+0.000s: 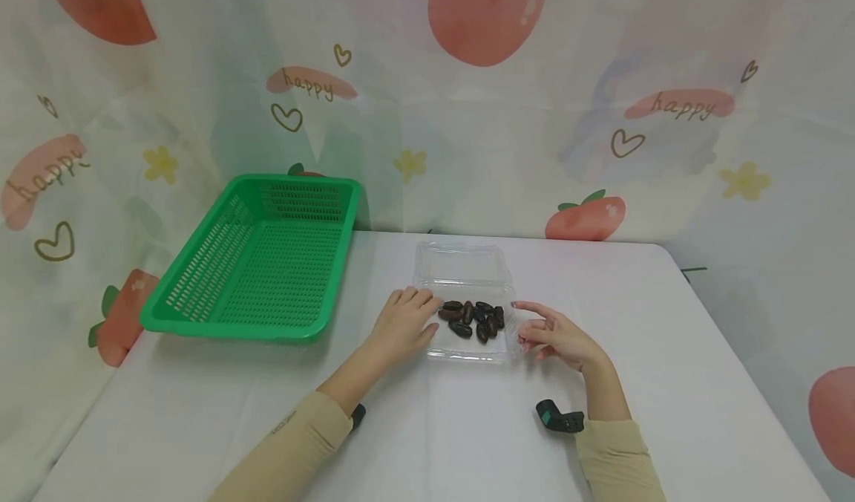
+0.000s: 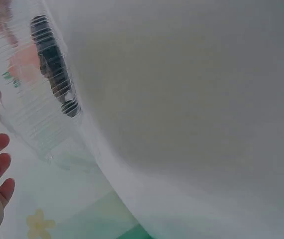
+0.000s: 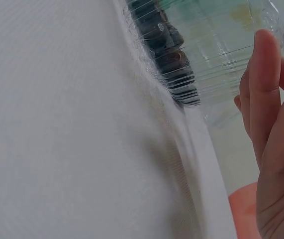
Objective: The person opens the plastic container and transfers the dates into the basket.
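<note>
A clear plastic clamshell box lies on the table with its lid folded back towards the wall. Inside its base sit several dark brown, glossy oval dates; through the ribbed side they show as a dark row of dates. At the box's left edge is my left hand, fingers loosely bent and spread over the rim. My right hand is by the right edge, index finger extended towards the rim and the other fingers loosely bent. From the right wrist view, the fingers stand close beside the clear wall.
A green plastic basket with slotted sides stands at the back left. The white-covered table meets a printed cloth backdrop behind. A black wrist device shows beside the right wrist.
</note>
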A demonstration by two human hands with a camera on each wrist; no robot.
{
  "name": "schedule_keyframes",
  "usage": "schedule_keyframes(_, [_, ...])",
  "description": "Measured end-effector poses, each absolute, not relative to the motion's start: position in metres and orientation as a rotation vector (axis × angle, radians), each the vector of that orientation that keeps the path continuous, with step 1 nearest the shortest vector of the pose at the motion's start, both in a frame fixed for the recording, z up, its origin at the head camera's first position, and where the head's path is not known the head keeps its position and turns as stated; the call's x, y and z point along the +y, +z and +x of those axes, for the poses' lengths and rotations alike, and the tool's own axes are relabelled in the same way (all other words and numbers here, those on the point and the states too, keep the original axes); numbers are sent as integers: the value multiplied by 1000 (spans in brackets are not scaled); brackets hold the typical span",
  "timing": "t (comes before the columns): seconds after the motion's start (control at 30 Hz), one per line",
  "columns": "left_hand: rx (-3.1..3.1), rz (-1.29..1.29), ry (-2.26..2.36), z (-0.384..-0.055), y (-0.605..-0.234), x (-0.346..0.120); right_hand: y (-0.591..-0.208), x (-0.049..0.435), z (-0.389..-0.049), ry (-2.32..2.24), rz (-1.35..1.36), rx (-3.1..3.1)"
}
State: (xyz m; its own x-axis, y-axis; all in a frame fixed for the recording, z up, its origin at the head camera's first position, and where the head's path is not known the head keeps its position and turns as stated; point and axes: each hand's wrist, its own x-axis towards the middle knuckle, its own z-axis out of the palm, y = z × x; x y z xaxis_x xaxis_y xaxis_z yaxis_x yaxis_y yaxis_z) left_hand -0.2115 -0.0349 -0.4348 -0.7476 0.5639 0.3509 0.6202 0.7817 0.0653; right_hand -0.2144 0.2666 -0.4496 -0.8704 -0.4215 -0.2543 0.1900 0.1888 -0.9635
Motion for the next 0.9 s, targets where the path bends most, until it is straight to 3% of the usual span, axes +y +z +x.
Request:
schedule_keyframes(0.37, [-2791,-1128,122,-235,-438,-2,-450,268,-216,-1728,-247,1989])
schedule_keyframes(0.9, [-2819,-1190,228,-245,-447,6,-448,269,-215,-1687,-240,2017])
